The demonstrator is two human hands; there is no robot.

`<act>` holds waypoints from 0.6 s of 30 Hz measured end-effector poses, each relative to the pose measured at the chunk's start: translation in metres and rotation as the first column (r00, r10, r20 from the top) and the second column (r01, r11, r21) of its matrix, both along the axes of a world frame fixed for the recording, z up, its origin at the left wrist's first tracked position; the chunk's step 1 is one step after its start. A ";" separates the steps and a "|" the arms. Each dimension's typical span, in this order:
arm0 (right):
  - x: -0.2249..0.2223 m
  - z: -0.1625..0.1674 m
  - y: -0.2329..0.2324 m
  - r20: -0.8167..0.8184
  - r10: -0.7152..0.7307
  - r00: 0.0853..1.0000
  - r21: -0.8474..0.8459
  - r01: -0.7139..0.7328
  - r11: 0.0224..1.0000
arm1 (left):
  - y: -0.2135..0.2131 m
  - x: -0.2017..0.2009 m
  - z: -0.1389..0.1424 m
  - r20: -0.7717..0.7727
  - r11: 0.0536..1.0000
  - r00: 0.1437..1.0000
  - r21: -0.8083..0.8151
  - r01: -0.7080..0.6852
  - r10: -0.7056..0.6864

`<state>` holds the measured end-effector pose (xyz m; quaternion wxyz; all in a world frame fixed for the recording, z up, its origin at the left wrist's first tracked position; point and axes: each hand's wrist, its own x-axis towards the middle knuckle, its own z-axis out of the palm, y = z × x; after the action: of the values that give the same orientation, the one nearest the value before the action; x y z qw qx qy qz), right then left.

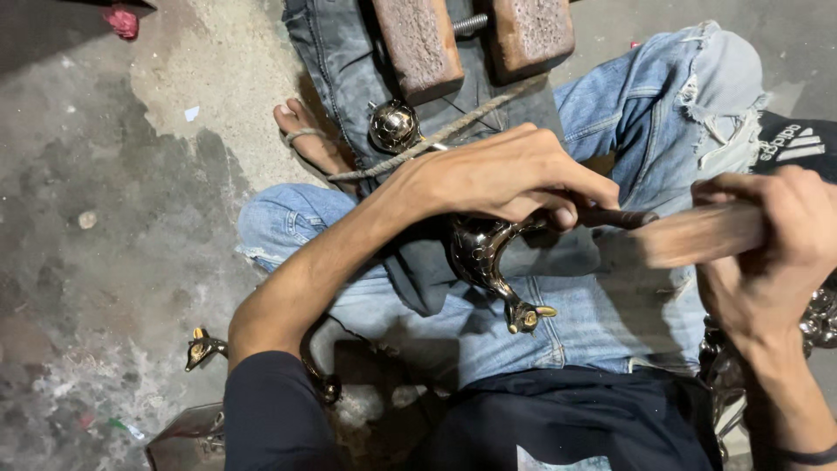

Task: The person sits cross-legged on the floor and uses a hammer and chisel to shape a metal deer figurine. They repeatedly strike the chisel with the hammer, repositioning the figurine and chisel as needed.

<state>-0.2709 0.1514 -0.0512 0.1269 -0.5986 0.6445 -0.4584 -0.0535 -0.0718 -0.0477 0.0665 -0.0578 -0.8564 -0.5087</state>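
Nearest, the right hand (767, 253) grips a blurred wooden tool (689, 237). Left hand (501, 179) clamps a shiny curved metal figure (485, 255) over the denim lap (575, 323)

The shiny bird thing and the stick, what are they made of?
The bird-shaped piece under the left hand looks like polished metal: dark, mirror-bright, with a golden beak. The stick in the right hand looks like plain wood, brown and matte, though it is blurred.

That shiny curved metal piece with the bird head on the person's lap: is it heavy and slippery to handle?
The curved metal piece looks like solid polished metal, so probably stiff and heavy for its size. Its mirror-like shine suggests slipperiness; the left hand presses it down. The curve might rock if pushed.
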 end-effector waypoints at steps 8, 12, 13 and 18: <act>-0.014 0.008 -0.004 -0.133 -0.084 0.988 0.177 0.107 0.978 | 0.015 0.004 0.000 0.013 0.994 0.994 0.018 -0.111 0.110; -0.019 0.015 -0.012 -0.246 -0.003 0.969 0.198 0.054 0.979 | 0.020 0.007 -0.004 -0.026 0.981 0.981 0.030 -0.193 0.194; -0.019 0.013 -0.014 -0.234 -0.003 0.972 0.219 0.056 0.974 | 0.022 0.009 -0.005 -0.044 0.973 0.972 0.036 -0.230 0.232; -0.034 0.006 -0.015 0.069 -0.018 0.997 0.328 -0.006 0.945 | 0.035 0.016 -0.018 -0.107 0.919 0.914 0.083 -0.384 0.392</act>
<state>-0.3045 0.1368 -0.0450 0.2461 -0.5506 0.7087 -0.3662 -0.0376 -0.0368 -0.0654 0.2200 0.0843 -0.8295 -0.5065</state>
